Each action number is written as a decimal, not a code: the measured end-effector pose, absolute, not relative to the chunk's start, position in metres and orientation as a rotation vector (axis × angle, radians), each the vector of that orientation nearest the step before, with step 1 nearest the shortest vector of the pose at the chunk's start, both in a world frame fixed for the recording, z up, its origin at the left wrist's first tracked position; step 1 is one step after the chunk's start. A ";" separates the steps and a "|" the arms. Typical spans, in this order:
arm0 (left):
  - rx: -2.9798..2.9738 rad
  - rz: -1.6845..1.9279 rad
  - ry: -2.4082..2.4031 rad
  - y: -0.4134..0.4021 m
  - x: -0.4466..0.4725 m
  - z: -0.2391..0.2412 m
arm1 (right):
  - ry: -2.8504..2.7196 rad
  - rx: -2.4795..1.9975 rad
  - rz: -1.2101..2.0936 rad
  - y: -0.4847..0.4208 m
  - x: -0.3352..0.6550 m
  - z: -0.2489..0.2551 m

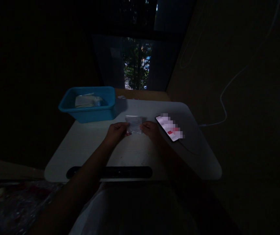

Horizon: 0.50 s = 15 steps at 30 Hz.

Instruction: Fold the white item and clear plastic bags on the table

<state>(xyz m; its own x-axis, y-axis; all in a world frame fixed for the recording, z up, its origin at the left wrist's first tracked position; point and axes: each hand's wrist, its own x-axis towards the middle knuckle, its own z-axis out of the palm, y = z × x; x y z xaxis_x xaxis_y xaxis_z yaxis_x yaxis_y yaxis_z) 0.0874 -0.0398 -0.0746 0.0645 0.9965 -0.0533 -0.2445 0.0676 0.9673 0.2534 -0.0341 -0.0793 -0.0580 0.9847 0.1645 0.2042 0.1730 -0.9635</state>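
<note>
A small clear plastic bag (134, 123) is held up just over the white table (127, 150), stretched between my two hands. My left hand (117, 130) pinches its left edge, and a bit of something red shows under those fingers. On the opposite edge, the thumb and fingers of my right hand (150, 128) are closed on the plastic. What the bag contains, if anything, cannot be made out in the dim light.
A blue plastic basin (94, 115) holding pale packets (87, 100) stands at the table's back left. To the right lies a lit phone (168, 129) with a cable. A black slot (127, 172) runs along the front edge. Behind is a window (137, 62).
</note>
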 end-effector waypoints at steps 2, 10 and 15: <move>1.032 1.210 1.023 -0.039 0.087 -0.076 | -1.480 -1.205 0.995 -0.035 0.254 -0.079; 1.133 1.213 1.091 -0.037 0.084 -0.080 | -1.572 -1.180 1.002 -0.039 0.254 -0.070; 1.101 1.219 1.094 -0.037 0.085 -0.079 | -1.584 -1.192 0.989 -0.037 0.253 -0.074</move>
<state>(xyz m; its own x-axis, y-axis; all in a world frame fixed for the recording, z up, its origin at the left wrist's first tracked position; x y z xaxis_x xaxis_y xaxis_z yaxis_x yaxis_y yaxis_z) 0.0849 -0.0371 -0.0786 0.0411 0.9987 -0.0301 -0.1382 0.0355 0.9898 0.2531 -0.0367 -0.0740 -0.1374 0.9726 0.1873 0.2592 0.2178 -0.9409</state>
